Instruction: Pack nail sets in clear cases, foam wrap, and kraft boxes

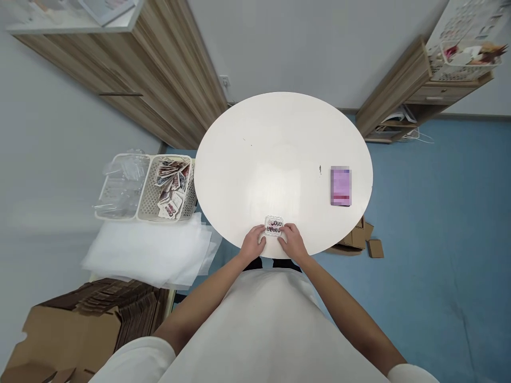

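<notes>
A small clear plastic box lies near the front edge of the round white table. Inside it are two rows of small dark and pinkish pieces that look like false nails. My left hand grips the box's left side with its fingertips, thumb lower down. On the opposite side my right hand has its fingers curled against the box's right edge. Whether the lid is fastened is too small to tell.
A blurred purple pack lies at the table's right. To the left stand a basket of printed cards and a basket of clear plastic cases. White sheets and folded cardboard boxes lie nearer; small cartons sit lower right.
</notes>
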### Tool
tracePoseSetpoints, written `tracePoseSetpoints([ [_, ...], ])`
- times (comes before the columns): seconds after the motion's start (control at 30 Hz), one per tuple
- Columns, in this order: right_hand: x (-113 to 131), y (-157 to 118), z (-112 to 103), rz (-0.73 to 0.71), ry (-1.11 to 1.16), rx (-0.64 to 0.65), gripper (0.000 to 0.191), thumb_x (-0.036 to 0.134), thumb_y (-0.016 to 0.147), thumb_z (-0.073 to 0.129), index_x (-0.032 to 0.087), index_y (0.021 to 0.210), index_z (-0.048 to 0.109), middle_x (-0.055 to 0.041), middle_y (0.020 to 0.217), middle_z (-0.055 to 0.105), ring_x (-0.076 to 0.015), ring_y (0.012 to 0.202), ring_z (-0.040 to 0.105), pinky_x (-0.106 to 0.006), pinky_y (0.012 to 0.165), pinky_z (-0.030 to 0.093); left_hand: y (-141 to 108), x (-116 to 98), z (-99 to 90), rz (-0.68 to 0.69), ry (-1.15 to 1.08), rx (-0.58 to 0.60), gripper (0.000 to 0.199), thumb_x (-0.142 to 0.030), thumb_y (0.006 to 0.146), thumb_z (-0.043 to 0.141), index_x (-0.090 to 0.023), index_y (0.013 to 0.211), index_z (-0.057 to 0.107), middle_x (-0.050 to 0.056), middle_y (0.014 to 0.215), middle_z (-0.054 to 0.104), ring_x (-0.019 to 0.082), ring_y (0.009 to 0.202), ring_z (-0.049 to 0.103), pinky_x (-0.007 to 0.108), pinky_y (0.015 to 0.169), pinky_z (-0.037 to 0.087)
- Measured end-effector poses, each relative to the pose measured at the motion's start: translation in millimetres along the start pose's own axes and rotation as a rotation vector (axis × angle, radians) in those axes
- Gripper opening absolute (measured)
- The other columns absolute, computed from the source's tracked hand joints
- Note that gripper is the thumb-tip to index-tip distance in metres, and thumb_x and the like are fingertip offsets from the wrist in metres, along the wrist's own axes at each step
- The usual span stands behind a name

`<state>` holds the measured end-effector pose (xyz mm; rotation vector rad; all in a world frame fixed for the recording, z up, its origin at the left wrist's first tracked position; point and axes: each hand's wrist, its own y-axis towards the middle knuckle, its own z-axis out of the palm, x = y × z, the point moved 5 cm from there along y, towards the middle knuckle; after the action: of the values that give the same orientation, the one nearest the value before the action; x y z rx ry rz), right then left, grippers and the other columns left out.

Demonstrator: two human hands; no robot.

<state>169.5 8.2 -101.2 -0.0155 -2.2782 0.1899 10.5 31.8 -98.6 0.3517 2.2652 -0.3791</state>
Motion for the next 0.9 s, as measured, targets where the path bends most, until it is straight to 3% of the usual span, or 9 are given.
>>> tracePoseSetpoints([
  [0.1,6.8,6.1,-0.3,-0.109,-0.219,0.019,0.057,0.029,0.067,0.062,0.022,0.119,0.041,-0.0132,0.128,0.036,-0.0311,0.114,0.036,-0.047,0.088,0.036,0.4,0.1,0.0,0.016,0.045,0.001,0.034,-0.015,0.074,0.045,-0.015,0.108,0.051,0.009,0.115,0.052,0.02,0.109,0.047,0.039,0.095,0.039],
  [0.2,12.5,15.9,4.1,-0.231,-0.338,0.128,0.061,0.028,0.068,0.063,0.024,0.123,0.038,-0.011,0.136,0.028,-0.0325,0.123,0.027,-0.048,0.093,0.031,-0.9,-0.4,-0.1,0.061,0.076,0.023,0.037,-0.014,0.074,0.045,-0.016,0.11,0.048,0.009,0.114,0.051,0.02,0.111,0.044,0.04,0.096,0.038],
  [0.33,11.1,26.3,11.2,-0.286,-0.396,0.213,0.052,0.028,0.073,0.058,0.023,0.121,0.039,-0.011,0.134,0.035,-0.0309,0.12,0.032,-0.046,0.092,0.034,-0.8,-0.6,-2.0,0.09,0.083,0.056,0.038,-0.015,0.074,0.046,-0.017,0.112,0.045,0.008,0.114,0.05,0.021,0.111,0.043,0.041,0.095,0.037],
  [0.57,10.0,32.0,19.9,-0.265,-0.464,0.208,0.044,0.02,0.072,0.054,0.018,0.115,0.045,-0.0141,0.131,0.037,-0.0333,0.117,0.035,-0.045,0.087,0.04,6.3,0.1,-9.0,0.153,0.064,0.162,0.037,-0.018,0.073,0.048,-0.018,0.11,0.043,0.008,0.108,0.051,0.021,0.102,0.048,0.038,0.087,0.043],
  [0.77,16.9,38.2,14.5,-0.306,-0.518,0.259,0.041,0.021,0.068,0.055,0.017,0.109,0.048,-0.0166,0.126,0.042,-0.0342,0.107,0.043,-0.045,0.08,0.044,12.9,0.9,-10.9,0.243,0.195,0.186,0.061,-0.019,0.068,0.057,-0.022,0.123,0.032,0.009,0.123,0.041,0.025,0.111,0.042,0.04,0.089,0.039],
  [0.9,20.2,39.8,11.1,-0.322,-0.497,0.243,0.037,0.021,0.07,0.052,0.017,0.107,0.049,-0.0153,0.123,0.044,-0.0315,0.108,0.043,-0.044,0.084,0.042,26.8,0.6,-6.6,0.27,0.307,0.21,0.049,-0.014,0.076,0.044,-0.023,0.124,0.034,0.009,0.122,0.045,0.023,0.1,0.05,0.038,0.081,0.042],
])
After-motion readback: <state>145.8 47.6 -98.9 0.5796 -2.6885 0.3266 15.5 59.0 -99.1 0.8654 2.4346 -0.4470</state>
